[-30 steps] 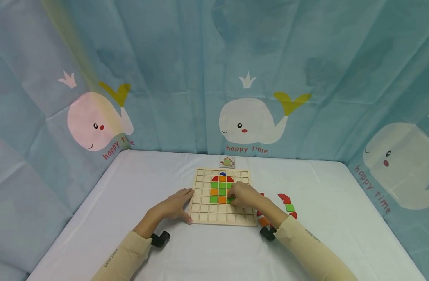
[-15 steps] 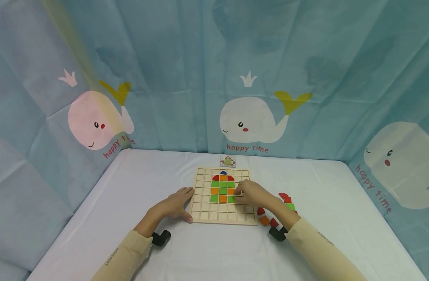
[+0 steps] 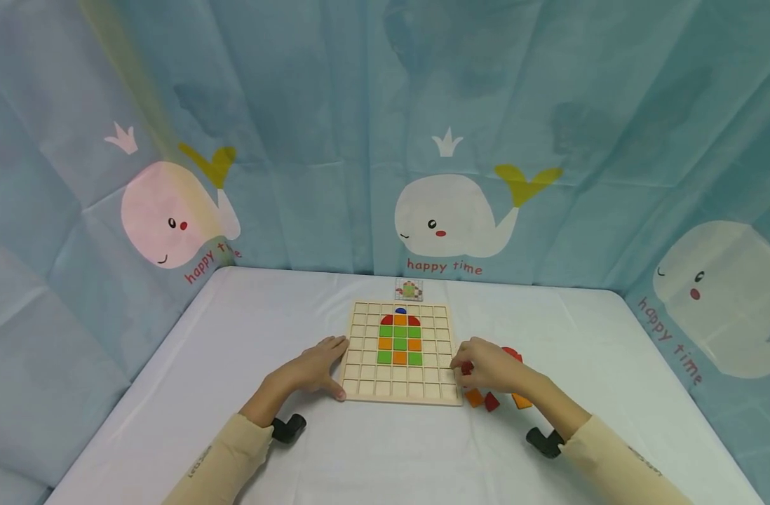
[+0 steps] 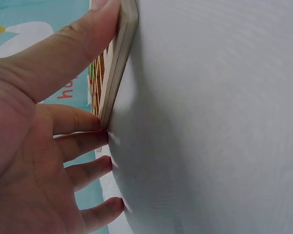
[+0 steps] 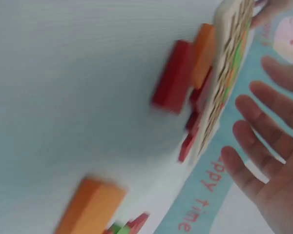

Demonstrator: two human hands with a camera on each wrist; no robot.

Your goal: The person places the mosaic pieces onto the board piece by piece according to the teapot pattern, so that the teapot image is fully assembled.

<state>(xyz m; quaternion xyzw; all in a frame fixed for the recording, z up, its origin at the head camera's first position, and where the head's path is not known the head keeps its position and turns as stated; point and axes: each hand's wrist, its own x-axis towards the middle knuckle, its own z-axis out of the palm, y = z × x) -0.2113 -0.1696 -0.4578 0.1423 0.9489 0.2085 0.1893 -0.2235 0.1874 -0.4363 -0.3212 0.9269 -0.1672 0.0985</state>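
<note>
A wooden grid board (image 3: pixel 362 387) lies on the table. Flat blocks in it form a patch: a green block (image 3: pixel 400 344) sits mid-patch among other green and orange ones, with red curved pieces and a blue one at the far end. My left hand (image 3: pixel 309 368) rests at the board's left edge, thumb at the near corner, fingers extended. My right hand (image 3: pixel 489 366) is over the loose blocks beside the board. Its fingers are spread and hold nothing in the right wrist view, where a red block (image 5: pixel 173 78) and an orange block (image 5: pixel 203 56) lie close by.
A small pattern card (image 3: pixel 409 289) lies behind the board. More loose pieces, among them a red curved piece (image 3: pixel 512 353) and an orange block (image 3: pixel 522 400), lie to the right, partly under the right hand. A whale-print curtain (image 3: pixel 296 140) surrounds the white table (image 3: pixel 233 315).
My right hand has moved right from the placed blocks to the loose ones. The green block at the patch's near right corner is now uncovered. My left hand stays put.
</note>
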